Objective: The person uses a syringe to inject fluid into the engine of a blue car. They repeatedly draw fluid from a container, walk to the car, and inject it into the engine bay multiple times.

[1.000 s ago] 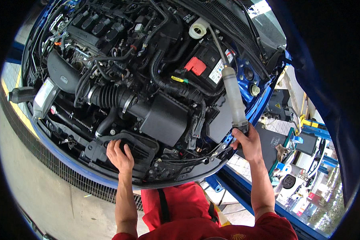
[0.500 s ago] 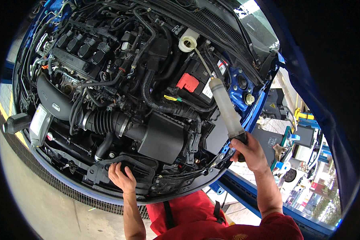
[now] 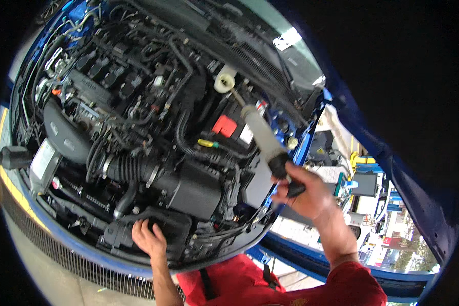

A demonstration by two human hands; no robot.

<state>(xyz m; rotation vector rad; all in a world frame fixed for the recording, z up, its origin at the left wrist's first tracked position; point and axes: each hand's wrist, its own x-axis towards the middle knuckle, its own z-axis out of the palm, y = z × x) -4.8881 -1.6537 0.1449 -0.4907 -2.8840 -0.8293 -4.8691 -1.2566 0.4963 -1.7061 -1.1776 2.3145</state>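
My right hand (image 3: 311, 191) is closed around the black handle end of a large fluid syringe (image 3: 262, 133) with a cloudy translucent barrel. The syringe slants up and left over the battery (image 3: 233, 113), which has a red terminal cover. Its thin nozzle tube reaches the rim of an open, cream-coloured fluid reservoir (image 3: 223, 84); whether the tip is inside cannot be made out. My left hand (image 3: 149, 238) rests with fingers apart on the black plastic duct (image 3: 176, 229) at the front of the engine bay, holding nothing.
A black airbox (image 3: 194, 191) and ribbed intake hose (image 3: 127, 167) lie between my hands and the engine (image 3: 94, 84). The raised blue hood (image 3: 392, 173) hangs at the right. Beyond the fender are workshop equipment and a blue lift beam (image 3: 311, 255). A floor grate (image 3: 86, 270) runs along the front.
The view has shifted, moving the bay down and left. My right hand has brought the syringe closer to the reservoir, and less of its thin tube shows. My left hand stays on the duct.
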